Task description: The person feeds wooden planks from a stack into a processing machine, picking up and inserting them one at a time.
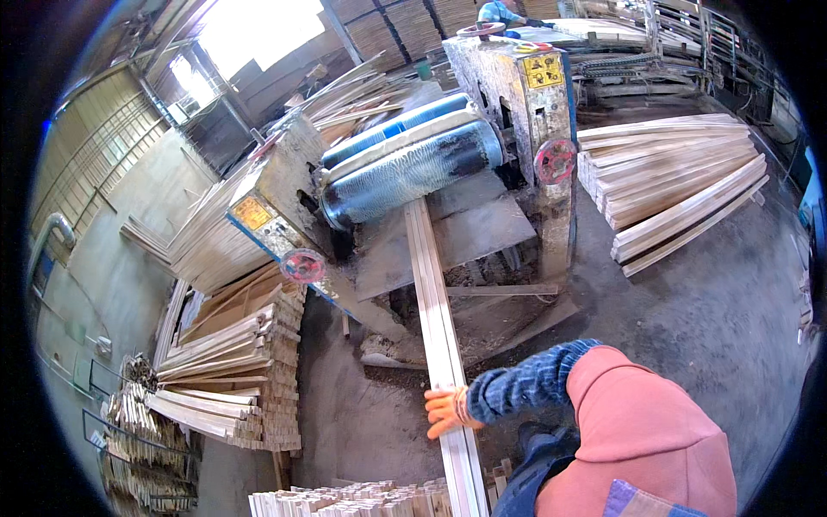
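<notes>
My right hand (450,411), in an orange glove, comes in from the right under a dark blue knitted cuff and a pink sleeve. Its fingers lie across a bundle of long, pale wooden strips (431,302) and curl over the left edge. The strips run side by side away from me, their far ends reaching the lower of two rollers (413,172) on a machine. Their near ends leave the picture at the bottom. My left hand is out of view.
Red handwheels (303,266) sit on the machine's worn side posts. Stacked wooden strips stand left (233,370), right (680,164) and at the bottom (353,501). A metal plate (500,226) lies below the rollers. A person in blue (500,12) is at the far back.
</notes>
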`<state>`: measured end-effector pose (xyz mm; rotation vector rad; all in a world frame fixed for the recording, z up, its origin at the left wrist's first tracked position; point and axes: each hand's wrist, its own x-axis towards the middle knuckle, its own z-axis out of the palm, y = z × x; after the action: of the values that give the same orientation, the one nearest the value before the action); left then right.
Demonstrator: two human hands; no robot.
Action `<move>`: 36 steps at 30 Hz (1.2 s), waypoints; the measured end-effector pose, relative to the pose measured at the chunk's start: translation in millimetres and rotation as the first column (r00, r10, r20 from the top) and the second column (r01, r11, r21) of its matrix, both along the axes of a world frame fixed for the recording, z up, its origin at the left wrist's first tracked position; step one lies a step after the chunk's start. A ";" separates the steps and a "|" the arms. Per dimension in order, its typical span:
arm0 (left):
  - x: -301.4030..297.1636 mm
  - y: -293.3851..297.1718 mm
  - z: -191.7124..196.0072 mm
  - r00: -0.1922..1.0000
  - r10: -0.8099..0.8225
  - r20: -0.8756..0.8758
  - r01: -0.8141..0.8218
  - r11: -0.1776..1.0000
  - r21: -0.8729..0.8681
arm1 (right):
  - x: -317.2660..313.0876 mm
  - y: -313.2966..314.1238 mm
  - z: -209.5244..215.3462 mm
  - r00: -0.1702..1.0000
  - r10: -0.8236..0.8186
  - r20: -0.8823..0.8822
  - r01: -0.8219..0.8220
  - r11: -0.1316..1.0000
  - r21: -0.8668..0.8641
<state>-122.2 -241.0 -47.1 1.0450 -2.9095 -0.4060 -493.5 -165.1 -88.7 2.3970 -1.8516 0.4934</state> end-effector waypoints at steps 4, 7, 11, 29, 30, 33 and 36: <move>-4.1 -1.1 -2.6 1.000 -0.007 0.003 0.007 1.000 0.011 | -55.0 -8.3 5.6 0.998 -0.061 -0.011 0.061 0.997 -0.053; -3.4 -2.4 -2.9 1.000 -0.006 0.005 0.006 1.000 0.021 | -85.9 -11.0 14.9 0.978 -0.176 -0.116 0.187 0.978 0.092; -1.4 -4.0 -3.0 1.000 -0.004 0.006 0.004 1.000 0.030 | -75.4 -7.8 21.7 0.978 -0.150 -0.145 0.177 0.965 0.195; 16.6 15.8 -11.8 0.996 0.090 0.003 -0.090 0.993 0.079 | 168.2 -36.0 -18.9 0.918 0.391 0.070 -0.388 0.920 -0.060; 17.5 16.3 -11.6 0.996 0.094 0.002 -0.094 0.992 0.079 | 169.0 -37.7 -21.7 0.922 0.384 0.044 -0.380 0.922 -0.069; 19.5 17.1 -11.2 0.995 0.103 0.003 -0.103 0.991 0.085 | 166.6 -41.1 -25.3 0.923 0.382 0.039 -0.374 0.918 -0.134; 21.9 16.9 -10.8 0.994 0.112 0.005 -0.112 0.989 0.093 | 170.3 -47.5 -20.6 0.904 0.423 0.062 -0.412 0.901 -0.138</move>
<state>-100.3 -224.1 -58.0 1.2136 -2.8385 -0.5412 -323.2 -212.6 -109.4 2.7278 -1.2768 0.7322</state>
